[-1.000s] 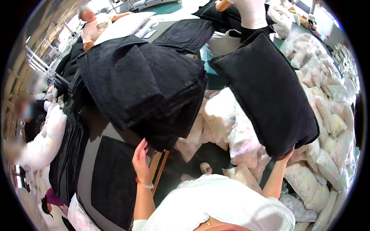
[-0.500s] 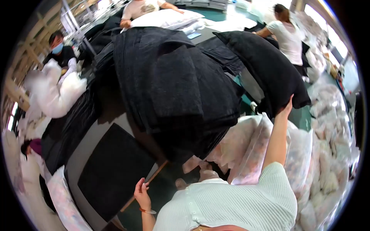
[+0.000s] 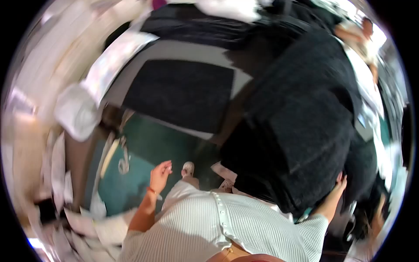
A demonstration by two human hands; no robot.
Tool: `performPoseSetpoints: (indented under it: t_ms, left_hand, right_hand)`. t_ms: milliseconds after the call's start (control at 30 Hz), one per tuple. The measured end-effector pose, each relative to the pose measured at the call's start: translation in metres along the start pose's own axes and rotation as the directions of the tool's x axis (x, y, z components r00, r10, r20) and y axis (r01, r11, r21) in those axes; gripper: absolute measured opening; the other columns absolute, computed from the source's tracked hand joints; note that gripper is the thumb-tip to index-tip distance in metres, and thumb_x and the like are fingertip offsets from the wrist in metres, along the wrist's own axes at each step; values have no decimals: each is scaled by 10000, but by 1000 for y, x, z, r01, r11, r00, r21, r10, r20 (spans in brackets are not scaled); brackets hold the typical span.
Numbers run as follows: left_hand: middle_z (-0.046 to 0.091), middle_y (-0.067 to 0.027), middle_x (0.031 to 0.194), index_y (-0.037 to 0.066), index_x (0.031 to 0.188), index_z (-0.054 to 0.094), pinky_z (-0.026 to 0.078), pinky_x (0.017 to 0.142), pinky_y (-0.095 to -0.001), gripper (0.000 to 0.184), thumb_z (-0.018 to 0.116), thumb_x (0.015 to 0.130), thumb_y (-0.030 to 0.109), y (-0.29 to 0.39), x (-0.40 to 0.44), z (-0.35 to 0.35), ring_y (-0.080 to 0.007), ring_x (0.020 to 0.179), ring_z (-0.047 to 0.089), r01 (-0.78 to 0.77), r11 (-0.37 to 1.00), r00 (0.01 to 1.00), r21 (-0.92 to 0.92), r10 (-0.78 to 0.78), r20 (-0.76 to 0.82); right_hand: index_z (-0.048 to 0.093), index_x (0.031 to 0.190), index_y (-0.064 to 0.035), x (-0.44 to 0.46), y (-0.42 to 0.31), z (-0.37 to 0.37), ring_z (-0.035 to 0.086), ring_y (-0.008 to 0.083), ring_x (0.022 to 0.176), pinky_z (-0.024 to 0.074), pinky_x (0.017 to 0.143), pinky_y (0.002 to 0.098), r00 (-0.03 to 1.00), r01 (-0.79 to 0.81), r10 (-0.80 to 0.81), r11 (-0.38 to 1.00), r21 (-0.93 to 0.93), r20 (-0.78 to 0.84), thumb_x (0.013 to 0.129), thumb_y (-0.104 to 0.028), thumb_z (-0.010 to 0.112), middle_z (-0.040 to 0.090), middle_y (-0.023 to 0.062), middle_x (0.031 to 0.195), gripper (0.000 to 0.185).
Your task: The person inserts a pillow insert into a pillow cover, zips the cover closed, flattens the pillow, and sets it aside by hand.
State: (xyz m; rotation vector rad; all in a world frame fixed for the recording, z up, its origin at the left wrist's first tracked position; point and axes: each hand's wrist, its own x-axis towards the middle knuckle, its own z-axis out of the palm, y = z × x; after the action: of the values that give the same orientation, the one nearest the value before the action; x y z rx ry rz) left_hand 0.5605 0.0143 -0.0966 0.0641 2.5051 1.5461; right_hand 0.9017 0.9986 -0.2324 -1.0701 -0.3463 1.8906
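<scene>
My left hand (image 3: 160, 174) hangs in the air above the floor, its fingers loosely bent and apart, with nothing visible in it. A flat black cloth piece (image 3: 183, 94) lies on the grey table (image 3: 187, 51) beyond that hand. My right hand (image 3: 339, 185) is at the near right edge of a tall pile of black fabric (image 3: 305, 109). Its fingers close on a black pillow (image 3: 361, 161) beside the pile; dark cloth and blur partly hide the grip.
More black fabric (image 3: 196, 26) lies along the table's far side. A white patterned pillow (image 3: 115, 61) and a white bag (image 3: 77, 111) are at the left. A person (image 3: 360, 39) is at the upper right. Green floor (image 3: 135, 183) shows before me.
My view has swung left, so the table and pile appear further right. The black pillow, earlier raised beyond the pile, now sits lower beside it, along with my right hand.
</scene>
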Motion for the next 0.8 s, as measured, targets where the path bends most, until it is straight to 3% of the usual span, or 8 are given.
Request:
performPoseSetpoints:
  t_ms: [333, 533, 633, 667, 700, 733, 767, 800]
  left_hand:
    - [698, -146, 1062, -1, 1150, 636, 554, 766, -312, 263, 603, 918, 119, -6, 7, -14, -224, 865, 705, 167, 985, 982, 37, -163, -91]
    - [683, -158, 1070, 44, 1111, 668, 535, 824, -352, 253, 643, 873, 126, -25, 98, -69, -286, 897, 684, 13, 992, 987, 125, 8, -163]
    - [682, -150, 1061, 44, 1073, 676, 533, 817, -352, 217, 635, 871, 113, -36, 171, -117, -281, 895, 685, -22, 985, 960, 171, 68, -272]
    - [680, -145, 1057, 44, 1053, 677, 531, 817, -354, 201, 632, 868, 109, -42, 197, -135, -282, 898, 682, -52, 981, 946, 185, 108, -307]
    - [679, -141, 1053, 44, 1034, 678, 528, 817, -356, 185, 629, 865, 104, -47, 222, -152, -283, 902, 679, -80, 977, 927, 196, 145, -345]
    - [677, -131, 1046, 38, 1019, 673, 521, 830, -372, 177, 627, 858, 97, -75, 256, -169, -299, 918, 668, -251, 896, 849, 367, 386, -360]
    - [670, -127, 1063, 31, 1006, 672, 504, 874, -388, 174, 629, 853, 100, -59, 273, -185, -318, 964, 642, -138, 958, 898, 252, 228, -375]
    - [661, -121, 1092, 38, 1026, 668, 492, 894, -393, 193, 637, 852, 114, -70, 293, -198, -319, 1003, 622, -118, 954, 889, 276, 225, -398]
  right_hand:
    - [496, 1303, -45, -51, -16, 15, 592, 263, 1101, 520, 846, 405, 990, -44, -27, 876, -481, -138, 952, -249, 591, 620, 96, 1210, 417]
    - [498, 1309, -76, -130, -75, 76, 609, 227, 1063, 493, 841, 372, 936, 337, -338, 775, -535, 101, 949, -241, 592, 635, 61, 1187, 407]
    - [553, 1268, -9, -303, -28, 193, 565, 248, 1157, 439, 999, 387, 701, 680, -685, 558, -474, 198, 951, -250, 550, 578, 129, 1263, 398]
    - [557, 1256, 21, -339, -17, 194, 570, 252, 1164, 463, 997, 376, 441, 897, -664, 341, -281, 604, 957, -172, 529, 576, 152, 1278, 357]
    - [556, 1220, 61, -422, 42, 237, 586, 259, 1134, 499, 956, 340, 72, 842, -627, -378, -384, 775, 972, -90, 462, 556, 193, 1288, 305]
    - [557, 1193, 73, -497, 108, 284, 592, 271, 1118, 510, 941, 340, 127, 890, -718, -222, -399, 684, 974, -57, 429, 559, 202, 1268, 285]
    - [558, 1165, 85, -558, 162, 324, 598, 283, 1103, 520, 926, 340, 196, 919, -779, -66, -388, 596, 977, -25, 395, 563, 211, 1248, 273]
    - [563, 1135, 83, -593, 204, 345, 605, 292, 1081, 520, 925, 348, 147, 950, -680, -105, -294, 718, 971, -24, 404, 582, 214, 1208, 253]
